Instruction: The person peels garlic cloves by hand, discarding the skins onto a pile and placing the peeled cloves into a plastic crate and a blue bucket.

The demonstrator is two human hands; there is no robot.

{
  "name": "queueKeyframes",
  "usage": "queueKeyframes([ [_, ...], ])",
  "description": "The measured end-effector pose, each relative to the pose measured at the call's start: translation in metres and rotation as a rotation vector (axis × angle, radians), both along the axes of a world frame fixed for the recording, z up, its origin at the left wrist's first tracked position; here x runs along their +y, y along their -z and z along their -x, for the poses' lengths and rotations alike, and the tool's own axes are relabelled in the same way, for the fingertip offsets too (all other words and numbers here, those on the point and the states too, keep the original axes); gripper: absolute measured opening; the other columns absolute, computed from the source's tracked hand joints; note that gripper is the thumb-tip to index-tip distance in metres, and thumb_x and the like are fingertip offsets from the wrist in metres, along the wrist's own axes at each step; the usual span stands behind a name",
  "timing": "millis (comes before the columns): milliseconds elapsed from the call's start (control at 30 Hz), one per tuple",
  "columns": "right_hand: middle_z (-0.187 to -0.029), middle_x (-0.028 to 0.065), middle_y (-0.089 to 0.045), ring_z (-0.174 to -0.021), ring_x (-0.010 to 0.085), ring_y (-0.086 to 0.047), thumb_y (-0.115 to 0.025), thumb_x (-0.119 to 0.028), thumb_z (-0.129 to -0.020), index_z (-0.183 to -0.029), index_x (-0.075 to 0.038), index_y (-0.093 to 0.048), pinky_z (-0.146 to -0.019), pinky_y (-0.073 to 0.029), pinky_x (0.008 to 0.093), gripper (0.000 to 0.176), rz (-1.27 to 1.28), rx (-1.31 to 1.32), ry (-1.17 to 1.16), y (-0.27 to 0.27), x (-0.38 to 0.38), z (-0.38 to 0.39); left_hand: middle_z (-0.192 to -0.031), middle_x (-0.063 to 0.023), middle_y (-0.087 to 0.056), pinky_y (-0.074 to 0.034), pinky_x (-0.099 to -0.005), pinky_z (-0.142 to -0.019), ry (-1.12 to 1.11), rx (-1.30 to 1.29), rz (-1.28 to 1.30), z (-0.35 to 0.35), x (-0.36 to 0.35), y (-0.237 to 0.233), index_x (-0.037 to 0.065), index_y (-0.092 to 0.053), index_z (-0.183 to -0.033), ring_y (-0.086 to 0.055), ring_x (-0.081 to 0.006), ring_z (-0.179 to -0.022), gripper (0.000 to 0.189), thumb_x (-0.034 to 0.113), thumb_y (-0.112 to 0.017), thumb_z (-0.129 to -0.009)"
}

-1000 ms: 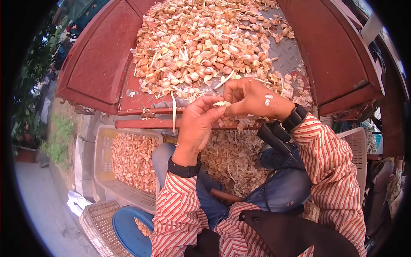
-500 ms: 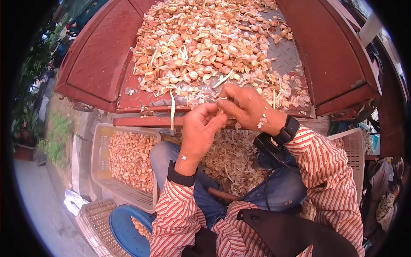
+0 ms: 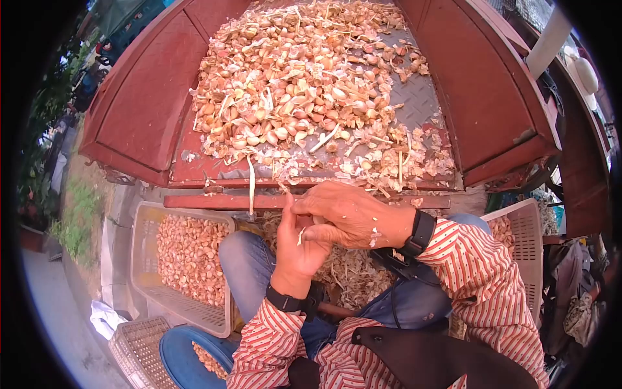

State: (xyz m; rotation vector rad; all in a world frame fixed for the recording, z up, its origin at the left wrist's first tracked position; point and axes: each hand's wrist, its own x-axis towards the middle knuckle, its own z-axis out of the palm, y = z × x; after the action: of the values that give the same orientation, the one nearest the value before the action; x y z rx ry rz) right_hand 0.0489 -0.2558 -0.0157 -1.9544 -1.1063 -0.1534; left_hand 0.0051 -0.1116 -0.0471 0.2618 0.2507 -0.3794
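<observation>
Before the garlic heap (image 3: 285, 97), my bent right hand (image 3: 356, 217) overlaps my left hand (image 3: 299, 254); view partly blocked, cannot tell whether either grips anything.

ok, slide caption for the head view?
Right hand meets left hand below garlic cloves heaped on a red-sided platform.

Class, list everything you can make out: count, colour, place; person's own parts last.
cart: one, red, top
crates: two, beige, left and right
basket: one, beige, lower left
basin: one, blue, beside basket
garlic: uncounted, pinkish, on cart, in crates
husks: uncounted, tan, below cart
post: one, pale, upper right
plants: uncounted, green, left
jeans: one pair, blue, lower centre
sleeves: two, striped red-white, bottom
wristbands: two, black, by sleeves
left hand, right hand: two, bare, touching, centre
</observation>
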Motion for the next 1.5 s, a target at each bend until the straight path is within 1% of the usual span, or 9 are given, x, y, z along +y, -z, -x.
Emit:
queueKeyframes([
  [200,-0.084,0.0138,-0.055,-0.078,0.0329,-0.057,-0.058,-0.010,-0.082,-0.094,-0.003,-0.058,-0.069,-0.045,0.0393,0.015,0.182,-0.047,0.461,0.004,-0.030,-0.066,-0.085,-0.0128,-0.051,-0.040,-0.0164,-0.044,-0.215,-0.103,-0.100,0.004,0.079,-0.025,0.000,-0.055,-0.097,-0.046,-0.0131,-0.064,0.029,0.027,-0.044,-0.095],
  [267,-0.085,0.0139,-0.054,-0.078,0.0335,-0.056,-0.058,-0.010,-0.081,-0.093,-0.003,-0.058,-0.070,-0.045,0.0405,0.014,0.335,-0.073,0.495,0.015,-0.041,-0.077,-0.090,-0.0114,-0.054,-0.045,-0.0207,-0.057,-0.389,-0.208,-0.526,0.007,0.146,-0.019,0.001,-0.056,-0.101,-0.050,-0.0134,-0.072,0.029,0.028,-0.046,-0.094],
  [333,-0.088,0.0150,-0.053,-0.078,0.0351,-0.056,-0.059,-0.009,-0.078,-0.089,-0.003,-0.058,-0.071,-0.045,0.0437,0.013,0.444,-0.069,0.470,0.019,-0.045,-0.087,-0.100,-0.0100,-0.057,-0.045,-0.0275,-0.077,-0.497,-0.061,-1.491,0.004,0.176,-0.028,0.000,-0.055,-0.108,-0.053,-0.0132,-0.087,0.029,0.024,-0.050,-0.091],
  [433,-0.089,0.0164,-0.054,-0.079,0.0365,-0.056,-0.058,-0.008,-0.074,-0.086,-0.002,-0.056,-0.071,-0.045,0.0450,0.013,0.560,-0.042,0.505,0.017,-0.036,-0.088,-0.108,-0.0094,-0.057,-0.038,-0.0300,-0.090,-0.449,-0.231,-1.986,-0.001,0.191,-0.031,-0.001,-0.055,-0.112,-0.051,-0.0127,-0.099,0.031,0.019,-0.053,-0.089],
  [667,-0.079,0.0168,-0.056,-0.076,0.0333,-0.057,-0.058,-0.009,-0.069,-0.085,0.000,-0.056,-0.067,-0.046,0.0419,0.019,0.452,-0.103,0.498,0.028,-0.054,-0.082,-0.087,-0.0195,-0.061,-0.048,-0.0346,-0.069,-0.084,-0.860,-2.018,-0.087,0.026,-0.050,-0.002,-0.062,-0.094,-0.062,-0.0270,-0.080,0.019,0.009,-0.057,-0.079],
  [767,-0.079,0.0100,-0.056,-0.072,0.0217,-0.057,-0.058,-0.010,-0.071,-0.084,0.000,-0.056,-0.064,-0.047,0.0331,0.017,0.256,0.419,0.471,0.011,-0.060,-0.077,-0.081,-0.0216,-0.060,-0.048,-0.0419,-0.068,-0.109,-1.135,-2.231,-0.126,-0.019,-0.019,-0.001,-0.063,-0.085,-0.060,-0.0380,-0.077,0.014,0.003,-0.055,-0.074],
  [867,-0.082,0.0011,-0.056,-0.069,0.0090,-0.055,-0.056,-0.008,-0.078,-0.090,-0.002,-0.056,-0.061,-0.047,0.0233,0.014,-0.201,0.866,0.341,0.017,-0.076,-0.082,-0.080,-0.0192,-0.063,-0.048,-0.0379,-0.070,0.086,-1.022,-2.426,-0.151,-0.034,-0.008,-0.003,-0.063,-0.077,-0.063,-0.0304,-0.080,0.010,0.005,-0.063,-0.071],
  [1133,-0.085,0.0042,-0.058,-0.082,0.0128,-0.063,-0.054,-0.001,-0.082,-0.101,-0.004,-0.050,-0.065,-0.050,0.0210,0.019,-0.494,1.203,0.098,0.009,-0.084,-0.083,-0.069,-0.0070,-0.060,-0.046,-0.0272,-0.058,0.290,-0.924,-2.049,-0.141,-0.007,-0.011,-0.001,-0.063,-0.080,-0.057,-0.0160,-0.062,0.016,0.005,-0.071,-0.067],
  [1500,-0.092,0.0046,-0.059,-0.081,0.0117,-0.061,-0.053,0.003,-0.082,-0.101,-0.001,-0.051,-0.067,-0.049,0.0228,0.020,-0.504,1.109,0.092,-0.009,-0.058,-0.065,-0.086,-0.0084,-0.062,-0.049,-0.0208,-0.062,0.221,-0.347,-0.782,-0.085,-0.005,-0.030,-0.006,-0.054,-0.106,-0.060,-0.0124,-0.071,0.022,0.006,-0.053,-0.088],
])
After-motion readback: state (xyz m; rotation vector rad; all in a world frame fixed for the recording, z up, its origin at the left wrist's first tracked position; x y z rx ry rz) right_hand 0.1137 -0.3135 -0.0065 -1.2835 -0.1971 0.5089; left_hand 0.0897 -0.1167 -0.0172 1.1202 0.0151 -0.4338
